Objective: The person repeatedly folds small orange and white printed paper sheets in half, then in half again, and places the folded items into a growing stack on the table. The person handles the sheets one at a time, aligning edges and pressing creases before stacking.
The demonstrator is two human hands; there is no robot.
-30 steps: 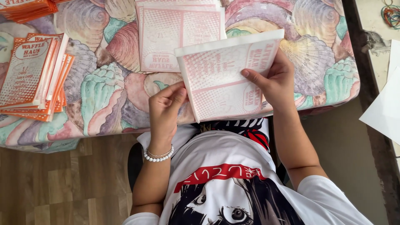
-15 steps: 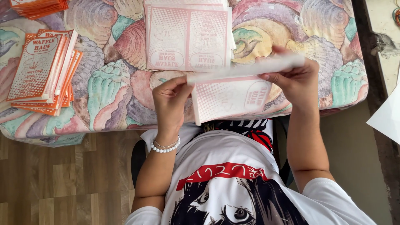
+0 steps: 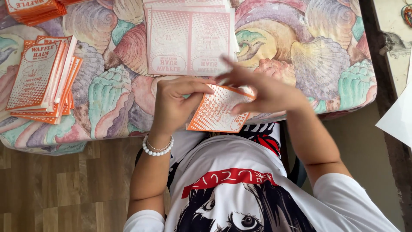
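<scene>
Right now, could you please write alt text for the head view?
Two hands, left hand and right hand, press a folded orange-printed paper at a shell-patterned tablecloth edge. Unfolded sheets lie beyond; folded orange stacks sit left.

- Right hand [image 3: 262, 88]: motion-blurred, fingertips indistinct; grip on the folded orange sheet [image 3: 216, 112] cannot be judged.
- Folded orange sheet: upper part hidden beneath both hands.
- Left hand [image 3: 174, 103]: fingertips concealed behind the sheet.
- Orange stack [image 3: 36, 9], top left: cut by the upper edge.
- Pale flat sheets [image 3: 189, 41]: top cut by the frame.
- White paper [image 3: 397, 122]: cut by the right edge.
</scene>
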